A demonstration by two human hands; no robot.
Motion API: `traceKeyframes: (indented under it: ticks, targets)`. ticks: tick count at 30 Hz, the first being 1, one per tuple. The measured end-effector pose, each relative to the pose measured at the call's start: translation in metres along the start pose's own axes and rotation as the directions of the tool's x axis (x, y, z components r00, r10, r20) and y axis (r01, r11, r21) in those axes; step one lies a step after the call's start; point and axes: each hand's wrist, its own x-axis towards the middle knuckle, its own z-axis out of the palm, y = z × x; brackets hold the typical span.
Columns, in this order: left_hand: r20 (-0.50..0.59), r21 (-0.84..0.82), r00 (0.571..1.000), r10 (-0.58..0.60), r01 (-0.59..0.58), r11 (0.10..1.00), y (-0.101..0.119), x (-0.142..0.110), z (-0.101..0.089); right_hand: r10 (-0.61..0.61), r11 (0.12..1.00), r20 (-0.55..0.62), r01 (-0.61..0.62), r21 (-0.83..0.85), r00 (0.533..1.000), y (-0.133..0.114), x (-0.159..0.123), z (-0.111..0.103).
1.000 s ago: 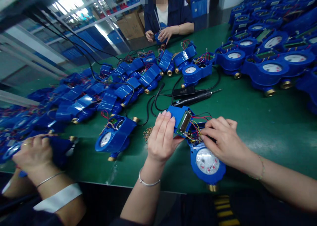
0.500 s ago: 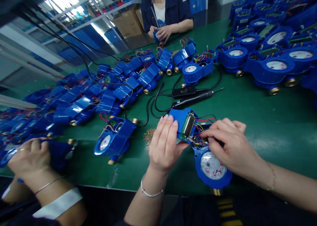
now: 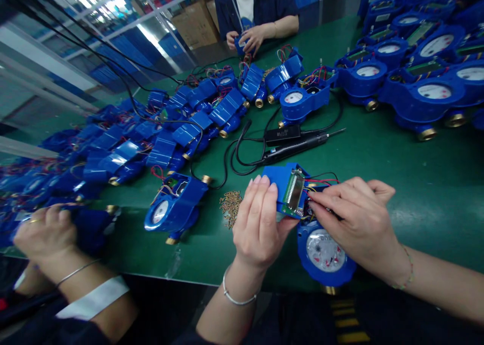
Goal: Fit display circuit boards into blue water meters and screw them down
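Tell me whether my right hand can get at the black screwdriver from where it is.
Probably yes: green tabletop lies between the right hand and the screwdriver, though its fingers are busy at the wires.

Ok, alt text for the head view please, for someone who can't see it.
Left hand holds a blue cover bearing a circuit board; right hand is at the wires of the open water meter. Screws, a black electric screwdriver and more blue meters lie on the green table.
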Motion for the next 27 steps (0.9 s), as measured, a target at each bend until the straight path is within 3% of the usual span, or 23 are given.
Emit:
traceKeyframes:
  ticks: [9,14,19,27]
  targets:
    - [0.021,-0.017,0.996,-0.083,0.083,0.996,0.004,0.005,-0.003,-0.072,0.993,0.006,0.071,0.093,0.997,0.009,-0.003,0.001]
    - [0.018,-0.059,0.994,-0.104,0.105,0.993,0.004,0.004,-0.003,-0.037,0.989,-0.019,0.039,0.140,0.999,0.011,-0.002,0.001]
    - [0.030,-0.125,0.990,-0.135,0.138,0.982,0.003,0.000,0.000,0.013,0.981,0.021,-0.017,0.192,1.000,0.016,0.004,0.000]
    - [0.047,-0.153,0.990,-0.132,0.138,0.979,0.000,0.004,0.005,-0.079,0.988,0.109,0.063,0.144,0.991,0.029,0.011,-0.005]
